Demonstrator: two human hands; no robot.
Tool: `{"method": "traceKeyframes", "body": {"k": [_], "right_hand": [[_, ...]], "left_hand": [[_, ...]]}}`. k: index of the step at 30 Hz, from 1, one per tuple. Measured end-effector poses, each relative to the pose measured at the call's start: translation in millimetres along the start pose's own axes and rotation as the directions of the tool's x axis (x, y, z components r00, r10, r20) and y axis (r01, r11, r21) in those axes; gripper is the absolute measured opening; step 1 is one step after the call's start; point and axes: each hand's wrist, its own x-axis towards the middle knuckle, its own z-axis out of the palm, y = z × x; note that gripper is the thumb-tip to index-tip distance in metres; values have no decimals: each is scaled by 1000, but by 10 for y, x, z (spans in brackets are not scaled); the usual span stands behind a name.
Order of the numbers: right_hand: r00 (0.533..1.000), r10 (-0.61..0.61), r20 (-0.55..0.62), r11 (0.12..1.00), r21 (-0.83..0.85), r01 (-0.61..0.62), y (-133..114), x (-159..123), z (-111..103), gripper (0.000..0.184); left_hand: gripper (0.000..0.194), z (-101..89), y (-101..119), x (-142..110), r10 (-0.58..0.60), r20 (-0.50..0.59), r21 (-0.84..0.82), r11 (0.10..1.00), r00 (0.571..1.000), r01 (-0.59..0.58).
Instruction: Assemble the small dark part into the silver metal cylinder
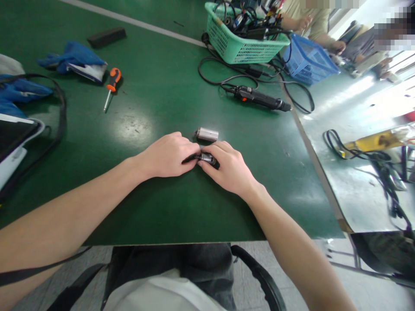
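Observation:
Both my hands meet over the green table. My left hand (173,154) is closed, its thumb and fingers pinching the thin black end of a small part. Curled around the other end, my right hand (228,166) grips the same dark and silver cylindrical part (207,158); its exact kind I cannot make out. Just beyond my fingers a silver metal cylinder (207,134) lies on its side on the table, apart from both hands. My fingers hide much of the held part.
An orange and black screwdriver (112,88) lies at left near blue cloth bundles (76,60) and a dark block (106,37). A corded black electric screwdriver (261,98) lies at right. Behind it stand a green basket (249,51) of parts and a blue basket (309,60). Other people sit beyond.

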Motion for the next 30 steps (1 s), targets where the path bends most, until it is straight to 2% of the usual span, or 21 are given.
{"method": "traceKeyframes", "body": {"k": [30], "right_hand": [[1000,16,-17,1000,-9,-16,-30,-2,4,15]], "left_hand": [[18,28,-7,-8,3,-52,10,1000,999,-3]]}}
